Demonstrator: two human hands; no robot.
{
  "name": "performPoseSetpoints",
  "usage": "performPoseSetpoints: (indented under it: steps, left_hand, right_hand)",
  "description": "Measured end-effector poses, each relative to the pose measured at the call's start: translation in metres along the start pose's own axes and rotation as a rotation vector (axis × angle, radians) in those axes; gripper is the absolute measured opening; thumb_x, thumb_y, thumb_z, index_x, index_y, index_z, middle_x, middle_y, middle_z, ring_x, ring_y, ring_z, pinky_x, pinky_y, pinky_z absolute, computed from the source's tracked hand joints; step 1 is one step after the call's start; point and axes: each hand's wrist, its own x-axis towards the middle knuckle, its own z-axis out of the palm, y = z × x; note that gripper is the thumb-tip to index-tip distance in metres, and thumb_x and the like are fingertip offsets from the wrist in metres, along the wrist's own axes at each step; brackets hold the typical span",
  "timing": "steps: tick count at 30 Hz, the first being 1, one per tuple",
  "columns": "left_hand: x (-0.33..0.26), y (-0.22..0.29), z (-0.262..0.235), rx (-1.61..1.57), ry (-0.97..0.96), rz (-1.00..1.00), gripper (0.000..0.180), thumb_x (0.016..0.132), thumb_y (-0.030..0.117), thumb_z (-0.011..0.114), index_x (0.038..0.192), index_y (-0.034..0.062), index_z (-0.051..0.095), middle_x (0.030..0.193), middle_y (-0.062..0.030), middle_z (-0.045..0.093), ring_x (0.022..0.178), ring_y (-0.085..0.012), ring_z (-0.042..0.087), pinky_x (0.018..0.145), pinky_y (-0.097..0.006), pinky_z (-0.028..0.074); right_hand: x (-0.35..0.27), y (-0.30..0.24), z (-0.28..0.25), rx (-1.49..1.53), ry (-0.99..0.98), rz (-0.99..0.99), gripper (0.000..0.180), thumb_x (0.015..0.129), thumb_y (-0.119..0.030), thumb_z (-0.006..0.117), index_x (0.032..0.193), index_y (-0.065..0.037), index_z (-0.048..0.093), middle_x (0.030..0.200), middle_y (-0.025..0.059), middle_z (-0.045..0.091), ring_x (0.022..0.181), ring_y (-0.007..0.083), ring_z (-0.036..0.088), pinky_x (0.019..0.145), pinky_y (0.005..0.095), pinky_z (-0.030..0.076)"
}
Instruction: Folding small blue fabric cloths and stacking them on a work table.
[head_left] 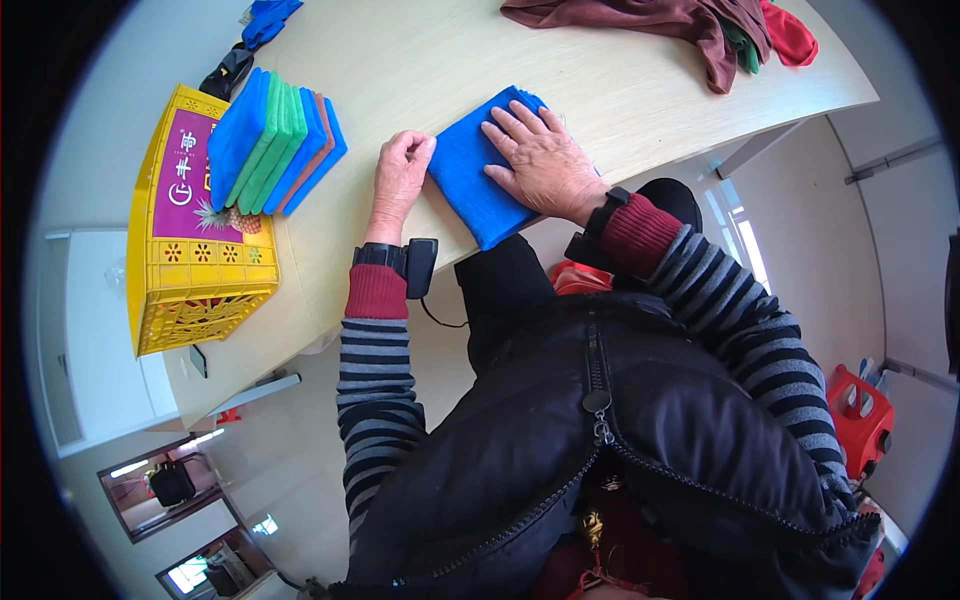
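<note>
A folded blue cloth (470,180) lies near the front edge of the table, its near corner reaching the edge. Spread flat on top of it is my right hand (545,160), fingers apart and pressing on the fabric. Close by the cloth's left edge rests my left hand (402,180), its fingers curled in and thumb pressed against them. Whatever it may hold is hidden. To the left, a stack of folded blue, green and brown cloths (285,140) stands on edge against a yellow crate.
The yellow plastic crate (205,262) with a purple panel stands at the table's left. Crumpled brown cloth (640,15) and a red cloth (790,35) lie at the far right. A dark phone-like object (198,361) sits near the left edge. A red jug (858,420) is at right.
</note>
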Motion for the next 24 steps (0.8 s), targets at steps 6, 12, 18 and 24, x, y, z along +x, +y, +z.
performPoseSetpoints:
  steps: [6, 12, 18, 24]
  left_hand:
    - [0.007, -0.002, -0.010, 0.088, -0.143, -0.042, 0.027, 0.097, 0.029, 0.065, 0.088, 0.0037, 0.062, 0.084, -0.0053, 0.061, 0.081, -0.0169, 0.057, 0.076, -0.033, 0.047]
    - [-0.001, 0.006, -0.002, 0.681, 0.074, 0.133, 0.031, 0.089, 0.031, 0.072, 0.080, 0.0052, 0.057, 0.090, -0.0107, 0.060, 0.092, -0.0315, 0.056, 0.084, -0.044, 0.046]
    - [-0.043, 0.083, 0.005, 0.540, 0.115, 0.319, 0.029, 0.082, 0.027, 0.077, 0.090, 0.0084, 0.056, 0.094, -0.0099, 0.057, 0.096, -0.0328, 0.055, 0.087, -0.045, 0.045]
    - [-0.098, 0.117, 0.023, 0.573, -0.057, 0.453, 0.031, 0.080, 0.020, 0.077, 0.097, 0.0052, 0.055, 0.100, -0.0121, 0.054, 0.097, -0.0317, 0.055, 0.085, -0.042, 0.047]
  right_hand:
    - [0.001, -0.003, -0.006, -0.009, -0.030, 0.005, 0.068, 0.103, -0.056, 0.036, 0.155, -0.012, 0.037, 0.161, 0.0120, 0.032, 0.152, 0.0303, 0.024, 0.125, 0.0486, 0.014]
    - [0.001, -0.007, 0.000, -0.030, 0.008, 0.040, 0.069, 0.103, -0.057, 0.035, 0.155, -0.011, 0.036, 0.161, 0.0128, 0.032, 0.152, 0.0306, 0.023, 0.125, 0.0484, 0.014]
    - [0.000, -0.001, 0.004, -0.040, 0.010, 0.057, 0.070, 0.103, -0.057, 0.035, 0.155, -0.010, 0.035, 0.162, 0.0131, 0.031, 0.152, 0.0307, 0.023, 0.124, 0.0485, 0.014]
    - [0.001, -0.002, 0.006, -0.055, 0.029, 0.056, 0.070, 0.103, -0.058, 0.034, 0.155, -0.011, 0.036, 0.162, 0.0132, 0.031, 0.152, 0.0305, 0.023, 0.124, 0.0481, 0.014]
